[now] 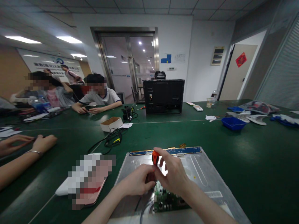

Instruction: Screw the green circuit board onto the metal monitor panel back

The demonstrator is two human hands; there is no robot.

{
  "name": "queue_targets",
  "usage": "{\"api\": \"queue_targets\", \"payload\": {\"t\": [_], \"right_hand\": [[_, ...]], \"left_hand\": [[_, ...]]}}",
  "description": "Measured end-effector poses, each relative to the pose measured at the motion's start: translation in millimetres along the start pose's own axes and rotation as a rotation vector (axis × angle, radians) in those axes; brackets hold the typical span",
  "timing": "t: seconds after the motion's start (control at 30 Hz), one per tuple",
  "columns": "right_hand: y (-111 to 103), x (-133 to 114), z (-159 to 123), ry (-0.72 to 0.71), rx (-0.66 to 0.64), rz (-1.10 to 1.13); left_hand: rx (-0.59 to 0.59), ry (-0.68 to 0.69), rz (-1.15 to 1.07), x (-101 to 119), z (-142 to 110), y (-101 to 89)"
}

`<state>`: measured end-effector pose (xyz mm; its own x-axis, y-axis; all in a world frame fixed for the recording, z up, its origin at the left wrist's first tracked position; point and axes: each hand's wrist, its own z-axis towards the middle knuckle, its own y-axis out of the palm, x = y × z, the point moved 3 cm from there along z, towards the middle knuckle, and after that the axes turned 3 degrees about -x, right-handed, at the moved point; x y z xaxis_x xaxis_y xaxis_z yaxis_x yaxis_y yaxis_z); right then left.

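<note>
My right hand [174, 172] grips an upright screwdriver [155, 158] by its orange and black handle. Beneath it lies a green circuit board [167, 200], and the screwdriver's tip is hidden behind my fingers. My left hand [137, 181] meets the right one at the tool, its fingers curled low by the shaft; what they pinch, if anything, cannot be seen. Both hands are over the silver metal back of a flat display panel [201, 169], which has a narrow blue circuit strip [190, 150] along its far edge. Dark cables run beside the board.
To the left lie a white object [67, 183] and a pink phone-like object [93, 193], both blurred. Further off are black cables [113, 138], an open box [111, 125], a black monitor housing [164, 96] and a blue tray [233, 123]. Another person's hands [43, 144] are at far left.
</note>
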<state>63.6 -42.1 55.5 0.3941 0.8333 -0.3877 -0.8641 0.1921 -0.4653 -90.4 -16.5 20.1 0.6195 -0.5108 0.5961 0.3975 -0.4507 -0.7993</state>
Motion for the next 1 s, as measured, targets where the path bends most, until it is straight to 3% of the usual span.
{"api": "queue_targets", "payload": {"t": [0.17,0.53,0.77,1.0], "right_hand": [[-0.2,1.6,0.2,-0.007,0.050,-0.025],[-1.7,-2.7,1.7,-0.033,-0.044,-0.034],[-1.8,-2.1,1.0,-0.001,-0.009,-0.012],[-0.5,1.7,0.3,0.015,0.015,-0.030]], "left_hand": [[-0.031,-0.008,0.000,1.4,0.6,-1.7],[-0.019,-0.022,-0.029,0.8,-0.9,2.1],[-0.010,-0.004,-0.053,8.6,0.1,-2.5],[-0.054,-0.012,-0.048,0.0,1.4,-1.6]]}}
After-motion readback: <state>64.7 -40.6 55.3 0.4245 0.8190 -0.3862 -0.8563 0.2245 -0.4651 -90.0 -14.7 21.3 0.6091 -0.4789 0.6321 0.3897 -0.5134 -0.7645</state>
